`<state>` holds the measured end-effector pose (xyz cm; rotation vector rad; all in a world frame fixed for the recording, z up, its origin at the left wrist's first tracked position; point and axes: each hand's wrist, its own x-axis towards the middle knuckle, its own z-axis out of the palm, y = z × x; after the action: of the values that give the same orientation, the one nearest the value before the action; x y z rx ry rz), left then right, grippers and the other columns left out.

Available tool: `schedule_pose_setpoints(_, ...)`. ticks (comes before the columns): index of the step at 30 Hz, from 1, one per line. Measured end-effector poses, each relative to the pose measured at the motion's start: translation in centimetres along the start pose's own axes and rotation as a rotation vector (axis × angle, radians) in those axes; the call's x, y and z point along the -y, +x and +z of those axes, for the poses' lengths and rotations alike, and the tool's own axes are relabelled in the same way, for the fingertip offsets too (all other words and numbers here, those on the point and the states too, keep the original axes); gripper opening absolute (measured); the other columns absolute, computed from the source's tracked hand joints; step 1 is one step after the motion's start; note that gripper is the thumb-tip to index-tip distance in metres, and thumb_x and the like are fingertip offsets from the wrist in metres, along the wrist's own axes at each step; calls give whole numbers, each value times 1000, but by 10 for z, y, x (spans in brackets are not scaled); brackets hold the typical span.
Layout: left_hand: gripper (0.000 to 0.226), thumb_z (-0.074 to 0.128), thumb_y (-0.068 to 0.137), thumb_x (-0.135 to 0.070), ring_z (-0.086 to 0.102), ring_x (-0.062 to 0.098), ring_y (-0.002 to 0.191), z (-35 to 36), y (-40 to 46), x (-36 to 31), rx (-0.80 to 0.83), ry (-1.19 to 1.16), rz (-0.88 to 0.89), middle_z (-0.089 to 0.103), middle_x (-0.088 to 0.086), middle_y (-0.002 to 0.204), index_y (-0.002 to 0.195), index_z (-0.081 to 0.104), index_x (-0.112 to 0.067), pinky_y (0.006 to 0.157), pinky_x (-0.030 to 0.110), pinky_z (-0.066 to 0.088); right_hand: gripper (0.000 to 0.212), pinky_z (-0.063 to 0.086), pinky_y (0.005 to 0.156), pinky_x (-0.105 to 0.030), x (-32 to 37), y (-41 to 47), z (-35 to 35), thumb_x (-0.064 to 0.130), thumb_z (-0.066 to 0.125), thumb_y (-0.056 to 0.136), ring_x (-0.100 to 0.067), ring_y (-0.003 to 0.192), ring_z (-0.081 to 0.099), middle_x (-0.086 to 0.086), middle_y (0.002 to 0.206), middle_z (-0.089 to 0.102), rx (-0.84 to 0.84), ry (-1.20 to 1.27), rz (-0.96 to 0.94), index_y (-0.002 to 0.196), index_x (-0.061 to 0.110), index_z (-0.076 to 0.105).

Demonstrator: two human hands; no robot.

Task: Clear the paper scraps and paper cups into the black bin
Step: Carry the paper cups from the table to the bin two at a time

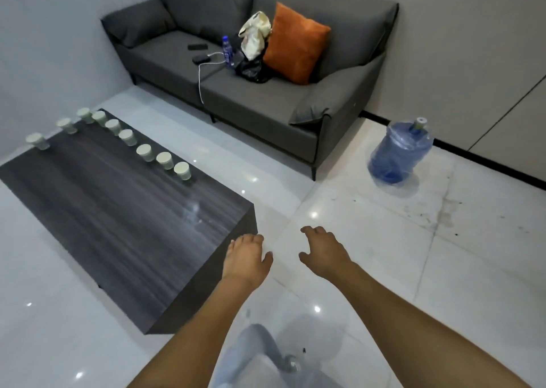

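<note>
Several pale green paper cups stand upside down on the dark wood-grain coffee table (118, 210); one row (146, 152) runs along its far right edge and others (37, 140) sit along the far left edge. My left hand (246, 259) hovers over the table's near right corner with its fingers relaxed and holds nothing. Beside it, my right hand (323, 254) hangs over the white floor, fingers loosely spread and empty. I see no black bin and no paper scraps.
A grey sofa (266, 107) stands behind the table with an orange cushion (297, 43), a bag, a water bottle (227, 49), phones and a cable on it. A large blue water jug (399, 151) sits on the tiled floor at the right near the wall.
</note>
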<state>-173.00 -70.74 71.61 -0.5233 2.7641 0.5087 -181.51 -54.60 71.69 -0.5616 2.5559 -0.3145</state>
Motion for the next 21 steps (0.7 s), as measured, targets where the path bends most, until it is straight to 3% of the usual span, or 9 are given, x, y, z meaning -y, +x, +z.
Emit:
schedule_pose_setpoints(13,43,45,95,-39,43,25,126,-105,259,50,-48,-71,-186,51,6,132,131,47,-16,113,39,28,56,46,94,-39,70,289,-104,30,55,92,-27,120,45,-6,137,44,54,-63,-149,142,22,33)
schedule_pose_setpoints(21,50,44,96,-41,39,22,131,-139,370,72,-54,-142,-344,46,3,139,140,40,-18,116,37,26,59,46,96,-38,104,422,-152,32,55,92,-27,123,44,-5,140,42,155,-129,-267,145,23,30)
